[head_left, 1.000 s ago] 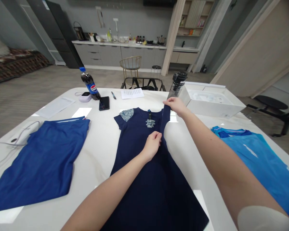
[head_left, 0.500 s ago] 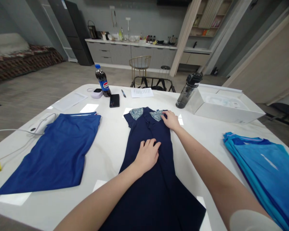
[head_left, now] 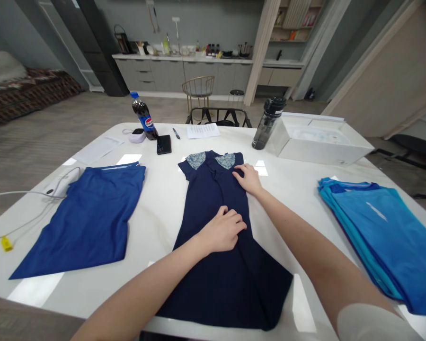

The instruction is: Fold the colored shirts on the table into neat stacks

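At shirt's edge, right hand

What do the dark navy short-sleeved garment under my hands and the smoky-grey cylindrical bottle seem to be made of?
Dark navy short-sleeved garment: probably soft knit fabric, matte, since it lies limp with soft creases.
Smoky-grey cylindrical bottle: likely tinted plastic, smooth and shiny, as its body looks see-through; glass is possible.

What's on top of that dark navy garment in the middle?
On the navy garment rest the left hand, around mid-length, and the right hand, at its upper right edge. What lies beneath them is hidden.
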